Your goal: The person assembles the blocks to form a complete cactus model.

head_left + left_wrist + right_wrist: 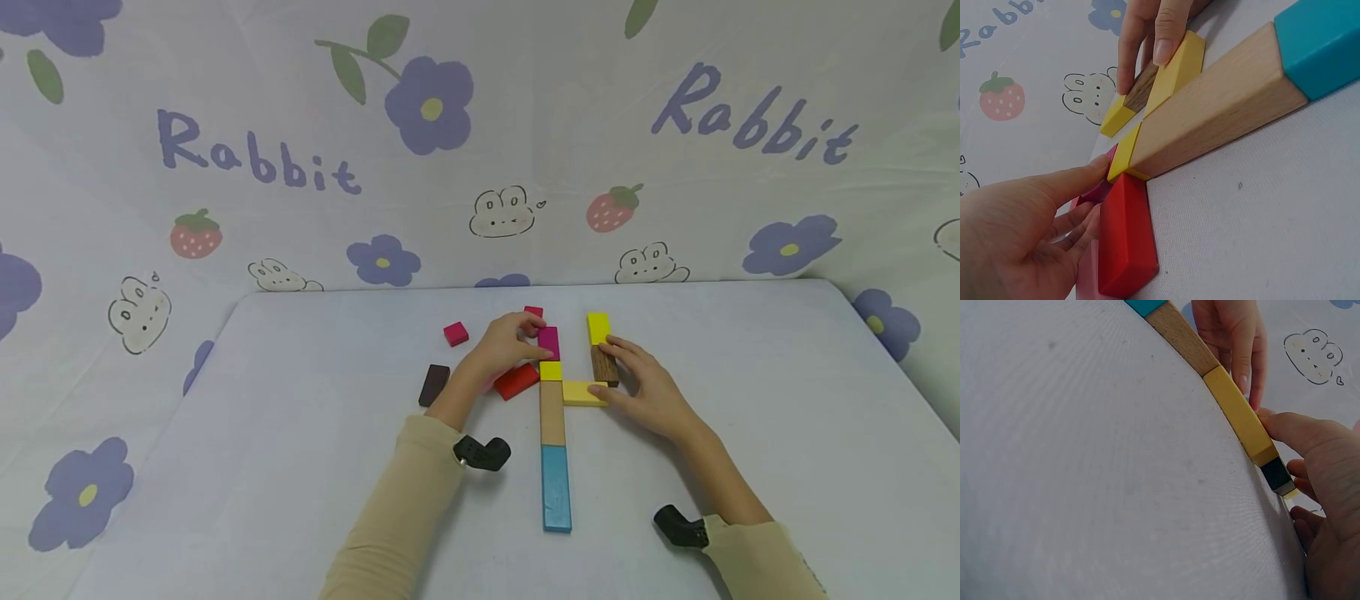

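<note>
My left hand point(504, 343) pinches the magenta block point(549, 343) between thumb and fingers, just below and right of centre. My right hand point(648, 393), loosely spread, rests its thumb on the pale yellow block point(579, 394) and a fingertip where the upper yellow block point(598, 327) meets the brown block point(603, 367). My left forearm point(401, 508) slants up from bottom centre-left, my right forearm point(723, 475) from lower right.

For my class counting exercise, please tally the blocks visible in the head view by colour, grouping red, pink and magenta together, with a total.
Red, pink and magenta blocks: 4
Yellow blocks: 3
Tan block: 1
Brown block: 1
Very dark block: 1
Blue block: 1
Total visible: 11
</note>
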`<state>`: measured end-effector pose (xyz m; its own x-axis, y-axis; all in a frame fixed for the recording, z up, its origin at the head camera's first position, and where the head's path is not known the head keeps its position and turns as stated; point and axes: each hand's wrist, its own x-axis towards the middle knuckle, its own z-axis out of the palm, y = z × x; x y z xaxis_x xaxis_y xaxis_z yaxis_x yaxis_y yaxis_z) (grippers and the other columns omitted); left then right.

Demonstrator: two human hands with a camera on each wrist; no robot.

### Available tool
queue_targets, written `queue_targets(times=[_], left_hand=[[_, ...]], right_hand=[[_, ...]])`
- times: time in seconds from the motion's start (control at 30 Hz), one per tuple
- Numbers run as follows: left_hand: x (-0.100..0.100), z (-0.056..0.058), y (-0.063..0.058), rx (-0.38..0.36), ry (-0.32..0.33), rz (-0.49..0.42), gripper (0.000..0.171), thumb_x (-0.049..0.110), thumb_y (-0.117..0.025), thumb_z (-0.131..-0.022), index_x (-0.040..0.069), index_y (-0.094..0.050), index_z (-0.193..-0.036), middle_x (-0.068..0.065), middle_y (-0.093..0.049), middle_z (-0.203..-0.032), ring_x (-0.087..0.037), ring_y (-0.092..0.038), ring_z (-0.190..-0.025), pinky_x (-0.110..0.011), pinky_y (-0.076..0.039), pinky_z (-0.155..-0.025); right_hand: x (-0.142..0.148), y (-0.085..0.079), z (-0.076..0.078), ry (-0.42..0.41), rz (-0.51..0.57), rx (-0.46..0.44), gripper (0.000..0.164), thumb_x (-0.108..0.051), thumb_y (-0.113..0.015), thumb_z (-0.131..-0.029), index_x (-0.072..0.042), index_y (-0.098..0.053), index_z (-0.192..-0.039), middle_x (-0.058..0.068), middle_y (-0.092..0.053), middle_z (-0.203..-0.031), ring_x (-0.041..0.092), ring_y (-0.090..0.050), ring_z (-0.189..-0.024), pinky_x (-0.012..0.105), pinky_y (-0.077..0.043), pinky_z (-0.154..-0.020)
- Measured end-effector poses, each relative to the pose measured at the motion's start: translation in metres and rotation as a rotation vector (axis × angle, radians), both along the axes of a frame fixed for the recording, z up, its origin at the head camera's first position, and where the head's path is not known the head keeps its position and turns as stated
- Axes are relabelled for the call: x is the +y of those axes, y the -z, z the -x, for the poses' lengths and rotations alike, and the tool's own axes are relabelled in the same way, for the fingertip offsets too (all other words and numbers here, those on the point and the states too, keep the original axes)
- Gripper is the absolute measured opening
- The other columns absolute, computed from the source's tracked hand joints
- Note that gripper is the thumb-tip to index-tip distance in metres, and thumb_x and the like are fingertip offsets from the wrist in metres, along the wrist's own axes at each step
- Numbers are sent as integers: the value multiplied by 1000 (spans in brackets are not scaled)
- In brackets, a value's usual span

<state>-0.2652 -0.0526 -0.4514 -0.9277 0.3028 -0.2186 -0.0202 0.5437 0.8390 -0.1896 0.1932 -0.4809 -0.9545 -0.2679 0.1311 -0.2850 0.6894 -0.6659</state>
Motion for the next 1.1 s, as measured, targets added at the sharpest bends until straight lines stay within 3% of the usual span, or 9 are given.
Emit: queue_targets(times=[0.87,1.1], left_hand=[[-2,-1,-4,8,22,13,55,16,-80,-94,13,-61,-145,-10,-63,-136,-26,-57,-124,-37,-59,-97],[-11,-7,-8,96,28,-3,46,20,-75,-100,11,-62,-143,-10,-64,-136,-28,-60,-126,-36,-60,-96]], right_hand=[[1,0,0,-8,8,-2,68,-27,-76,-95,2,-51,-152,26,-40,-163,49,-34,-152,71,-29,-121],[1,1,1,-7,15,5,68,-26,-76,-94,3,-51,-151,26,-41,-163,49,-34,-152,70,-29,-121]])
